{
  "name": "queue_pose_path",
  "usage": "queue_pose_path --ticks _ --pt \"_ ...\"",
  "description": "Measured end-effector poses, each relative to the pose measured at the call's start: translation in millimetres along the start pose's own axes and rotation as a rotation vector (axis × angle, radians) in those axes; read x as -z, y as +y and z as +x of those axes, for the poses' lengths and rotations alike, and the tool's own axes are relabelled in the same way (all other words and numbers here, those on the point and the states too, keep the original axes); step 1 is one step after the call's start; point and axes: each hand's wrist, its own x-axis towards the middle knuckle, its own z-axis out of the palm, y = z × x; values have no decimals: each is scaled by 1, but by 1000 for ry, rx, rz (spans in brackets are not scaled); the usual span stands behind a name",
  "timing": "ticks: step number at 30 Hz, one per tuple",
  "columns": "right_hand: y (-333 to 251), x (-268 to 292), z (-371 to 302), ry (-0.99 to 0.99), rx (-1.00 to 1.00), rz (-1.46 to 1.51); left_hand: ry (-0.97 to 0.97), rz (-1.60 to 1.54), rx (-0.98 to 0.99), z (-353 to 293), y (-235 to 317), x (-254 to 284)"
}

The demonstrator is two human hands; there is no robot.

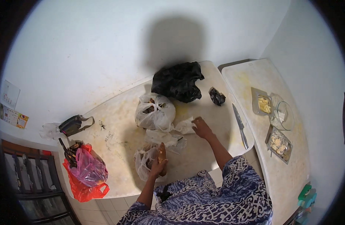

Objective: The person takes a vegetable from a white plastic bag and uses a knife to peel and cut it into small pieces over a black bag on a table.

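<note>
Clear plastic bag (145,162) at counter's (202,150) front edge: soft, light, slippery film; best gripped at its gathered mouth. Tied white bag (155,112) sits mid-counter. Left hand (158,165) closed around a brown tuber-like piece (162,153). Right hand (201,128) pinches crumpled white plastic (185,126).

The left hand (157,165) grips a brown tuber (162,155) beside a clear bag (144,161) near the counter's (120,131) front edge. The right hand (201,128) touches crumpled white plastic (185,125) at mid-counter. A knife (240,125) lies along the right edge, a black bag (178,80) at the back.
</note>
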Motion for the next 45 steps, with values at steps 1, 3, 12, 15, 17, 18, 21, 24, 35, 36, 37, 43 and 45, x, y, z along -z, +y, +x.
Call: queue_pose_path --ticks 1,3,12,15,17,18,21,24,35,36,37,43,45 --pt "-8 4 18 5 5 3 15 -60 -7 2 -7 2" --pt "-21 12 50 172 82 -104 28 -118 -19 6 -12 7" --pt "5 12 102 -18 -75 -480 121 262 -91 41 -48 59" --pt "5 9 101 157 66 -140 149 374 -191 44 -66 89" --pt "15 25 82 351 100 28 89 383 -60 34 -36 92" --pt "12 36 69 544 146 201 83 386 -62 28 -25 91" --pt "-39 99 28 642 -126 363 208 151 -113 17 -15 88" --pt "-13 132 -12 662 49 433 186 -24 -120 21 -10 82" --pt "-93 100 -188 0 269 324 -320 -1064 -187 -43 90 28" --pt "-86 76 -195 -3 260 322 -323 -1067 -179 -44 82 28" --pt "-67 41 -199 27 259 98 -333 -960 -184 -36 68 31" --pt "-85 35 -200 -340 80 29 -13 -478 -1 -11 -10 51" --pt "-86 45 -187 -447 45 48 79 -333 110 -27 8 42"
